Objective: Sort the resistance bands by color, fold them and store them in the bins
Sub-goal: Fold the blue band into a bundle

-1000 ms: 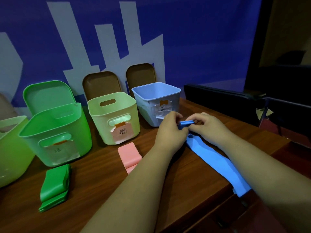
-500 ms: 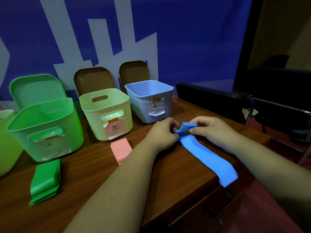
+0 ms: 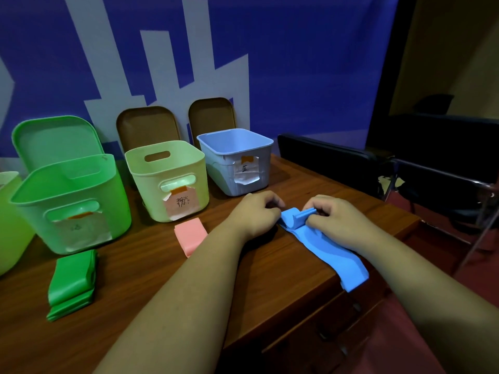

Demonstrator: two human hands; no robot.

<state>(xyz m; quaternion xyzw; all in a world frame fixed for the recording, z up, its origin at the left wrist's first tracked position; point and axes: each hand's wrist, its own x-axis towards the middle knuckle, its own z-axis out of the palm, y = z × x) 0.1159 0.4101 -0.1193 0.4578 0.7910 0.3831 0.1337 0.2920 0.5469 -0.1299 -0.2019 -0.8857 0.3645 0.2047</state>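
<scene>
A blue resistance band (image 3: 321, 240) lies across the table's right part, its far end folded into a small stack and its near end hanging over the edge. My left hand (image 3: 256, 211) and my right hand (image 3: 333, 215) both pinch that folded end. A folded pink band (image 3: 190, 234) rests in front of the pale yellow-green bin (image 3: 140, 168). In front of the green bin (image 3: 118, 201) sits a folded green band (image 3: 71, 283). The blue bin (image 3: 266, 163) stands just behind my hands.
Another light green bin (image 3: 10, 228) shows at the far left edge. Lids lean against the blue wall behind the bins. Black chairs (image 3: 337, 160) stand beyond the table's right edge (image 3: 405, 220). The table's near edge drops to drawers.
The folded stack at the band's far end has grown thicker, and the loose tail on the table has shortened as it was drawn toward my hands.
</scene>
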